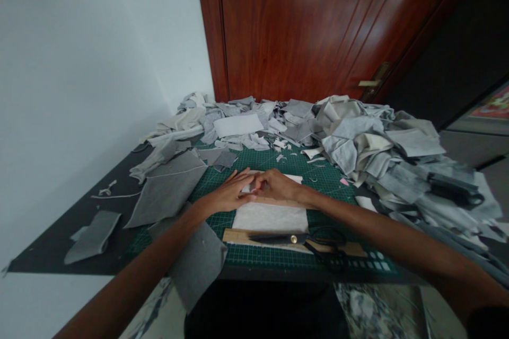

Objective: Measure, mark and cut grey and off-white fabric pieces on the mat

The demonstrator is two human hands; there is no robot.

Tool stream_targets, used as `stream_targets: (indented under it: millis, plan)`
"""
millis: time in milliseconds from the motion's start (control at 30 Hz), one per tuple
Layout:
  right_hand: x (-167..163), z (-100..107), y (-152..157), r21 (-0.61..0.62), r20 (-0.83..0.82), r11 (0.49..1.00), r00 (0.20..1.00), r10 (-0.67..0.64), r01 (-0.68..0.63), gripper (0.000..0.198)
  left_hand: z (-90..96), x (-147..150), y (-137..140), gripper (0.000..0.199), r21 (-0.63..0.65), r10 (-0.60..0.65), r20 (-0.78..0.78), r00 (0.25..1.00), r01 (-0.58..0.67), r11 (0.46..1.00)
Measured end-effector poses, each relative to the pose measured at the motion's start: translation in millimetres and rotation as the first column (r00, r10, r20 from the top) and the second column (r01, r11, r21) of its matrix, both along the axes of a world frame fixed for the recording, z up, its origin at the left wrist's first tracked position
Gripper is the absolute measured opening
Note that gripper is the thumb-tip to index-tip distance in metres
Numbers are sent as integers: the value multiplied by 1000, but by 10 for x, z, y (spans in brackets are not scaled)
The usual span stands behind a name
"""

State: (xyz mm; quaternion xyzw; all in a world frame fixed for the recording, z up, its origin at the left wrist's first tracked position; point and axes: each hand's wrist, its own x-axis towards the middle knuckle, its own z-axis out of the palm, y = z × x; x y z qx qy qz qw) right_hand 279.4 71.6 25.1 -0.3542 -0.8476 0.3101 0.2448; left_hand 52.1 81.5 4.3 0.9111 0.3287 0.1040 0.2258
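Note:
A piece of white cloth (270, 218) lies on the green cutting mat (254, 158). One wooden ruler (278, 202) crosses it beneath my hands. My left hand (233, 190) rests at the cloth's left side, its fingers stretched out and its thumb by the ruler. Beside it, my right hand (278, 186) has its fingers curled into a pinch over the cloth; whatever is between the fingertips is too small to tell. Nearer to me, black-handled scissors (294, 239) lie across a second wooden ruler (237, 236).
Heaps of grey and white fabric scraps (342, 132) line the back and right of the table. Flat grey cloth (170, 183) lies at left, and another grey piece (202, 265) hangs over the front edge. A dark object (455, 189) sits on the right heap.

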Motion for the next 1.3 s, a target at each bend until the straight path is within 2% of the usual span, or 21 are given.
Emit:
stream_targets:
  millis: [100,367,733,967,1133,1233,1300]
  plan:
    - [102,-9,-43,-53,4,999,1000,-2,2,14,36,2,-1,58,-6,-34,-11,999,34,999]
    - [498,91,-237,-27,166,994,981,-95,101,18,26,-3,32,61,-16,-41,-52,998,40,999]
    - [1158,84,-360,-151,198,979,975,-104,135,42,72,1,-12,57,-26,-23,-84,996,21,999]
    - [1453,152,-436,-83,320,991,944,-76,108,37,57,-4,-15,56,-23,-16,-59,998,15,1000]
    - [1421,251,-446,-31,300,990,946,-124,139,33,48,-1,-24,57,-29,-11,-62,998,9,1000]
    - [1181,278,-397,37,231,980,953,-197,194,32,42,4,-27,57,-23,-5,-55,998,3,1000]
    - [928,247,-335,58,171,979,965,-200,193,32,39,7,-33,59,-14,-4,-37,999,3,1000]
